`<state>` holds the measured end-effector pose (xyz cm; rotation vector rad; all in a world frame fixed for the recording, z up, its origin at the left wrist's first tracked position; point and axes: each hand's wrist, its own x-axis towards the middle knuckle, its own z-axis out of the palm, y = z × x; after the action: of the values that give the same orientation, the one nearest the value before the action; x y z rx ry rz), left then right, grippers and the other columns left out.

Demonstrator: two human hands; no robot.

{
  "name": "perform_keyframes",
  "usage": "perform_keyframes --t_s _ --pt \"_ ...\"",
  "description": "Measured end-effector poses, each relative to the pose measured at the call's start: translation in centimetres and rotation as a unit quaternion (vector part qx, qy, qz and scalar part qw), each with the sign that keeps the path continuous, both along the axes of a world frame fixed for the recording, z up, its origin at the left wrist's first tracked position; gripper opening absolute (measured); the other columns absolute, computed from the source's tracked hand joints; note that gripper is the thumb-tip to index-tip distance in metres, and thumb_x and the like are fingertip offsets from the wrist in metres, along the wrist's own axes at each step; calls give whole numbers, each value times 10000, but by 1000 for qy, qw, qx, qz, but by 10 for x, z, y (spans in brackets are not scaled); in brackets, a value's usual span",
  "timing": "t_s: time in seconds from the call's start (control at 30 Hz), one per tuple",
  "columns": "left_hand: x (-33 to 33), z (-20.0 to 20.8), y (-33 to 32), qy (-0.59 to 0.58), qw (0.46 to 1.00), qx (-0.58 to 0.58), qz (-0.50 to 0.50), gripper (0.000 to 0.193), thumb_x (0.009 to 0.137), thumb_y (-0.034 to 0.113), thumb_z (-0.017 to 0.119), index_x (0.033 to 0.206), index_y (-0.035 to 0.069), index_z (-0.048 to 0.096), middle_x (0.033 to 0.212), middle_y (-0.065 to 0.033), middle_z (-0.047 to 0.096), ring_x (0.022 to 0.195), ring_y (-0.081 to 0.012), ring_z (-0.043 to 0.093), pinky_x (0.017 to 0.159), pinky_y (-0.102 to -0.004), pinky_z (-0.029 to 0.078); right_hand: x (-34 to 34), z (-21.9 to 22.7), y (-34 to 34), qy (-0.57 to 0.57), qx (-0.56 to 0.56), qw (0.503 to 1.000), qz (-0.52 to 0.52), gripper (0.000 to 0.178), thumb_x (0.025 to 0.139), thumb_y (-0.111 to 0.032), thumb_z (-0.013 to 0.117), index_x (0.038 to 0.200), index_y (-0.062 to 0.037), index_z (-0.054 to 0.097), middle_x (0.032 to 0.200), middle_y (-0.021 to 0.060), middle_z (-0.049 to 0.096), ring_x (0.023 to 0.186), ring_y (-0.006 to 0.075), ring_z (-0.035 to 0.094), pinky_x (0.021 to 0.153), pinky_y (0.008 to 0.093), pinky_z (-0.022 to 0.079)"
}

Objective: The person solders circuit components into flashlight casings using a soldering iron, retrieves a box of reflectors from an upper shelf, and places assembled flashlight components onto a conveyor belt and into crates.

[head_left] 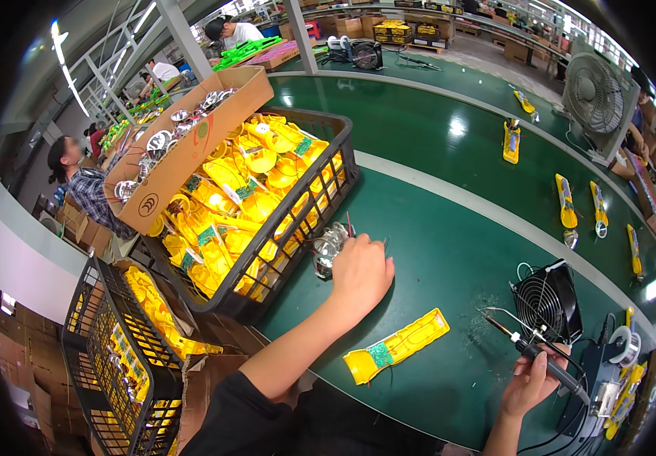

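Observation:
My left hand (361, 275) is curled down against a small cluster of shiny silver lamp reflectors (329, 248) beside the black crate. Thin wires poke out around its fingers; the fingertips are hidden, so what they pinch cannot be seen. My right hand (535, 381) grips a soldering iron (528, 348) by its black handle, the tip pointing up and left over the bench. A thin metal tube runs alongside the iron's tip. Between my hands lies an open yellow lamp housing (411, 339) with a green circuit board (379, 354) at its near end.
A black crate (246, 283) full of yellow housings stands left, with a cardboard box (225, 114) of reflectors on its rim. Right are a black fan (547, 300), solder spool (626, 346) and soldering station (588, 403). Several housings lie on the green conveyor (419, 125) beyond.

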<state>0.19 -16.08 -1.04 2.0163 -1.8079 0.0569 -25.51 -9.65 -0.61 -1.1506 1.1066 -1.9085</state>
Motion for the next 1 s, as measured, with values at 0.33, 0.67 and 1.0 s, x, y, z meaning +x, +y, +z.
perform_keyframes --t_s 0.33,0.67,1.0 --pt "19 -26 43 525 844 -74 -80 99 844 85 443 864 -8 472 732 -53 540 655 -97 515 680 -230 440 1 5 5 -13 12 1000 4 260 744 -193 532 846 5 397 660 69 457 420 63 386 372 152 308" --pt "3 -28 135 466 884 -37 -9 69 672 -13 613 740 -15 610 689 -54 556 562 -78 485 499 -178 357 1 -13 5 -8 28 998 62 293 731 -213 561 804 -24 348 612 42 409 347 27 306 312 131 253" --pt "3 -23 139 439 898 -29 -13 109 595 -5 673 643 23 578 971 -107 480 688 -125 469 572 -221 402 11 -23 4 -26 25 989 144 217 777 -89 489 910 -16 334 746 77 459 387 53 341 339 147 287"
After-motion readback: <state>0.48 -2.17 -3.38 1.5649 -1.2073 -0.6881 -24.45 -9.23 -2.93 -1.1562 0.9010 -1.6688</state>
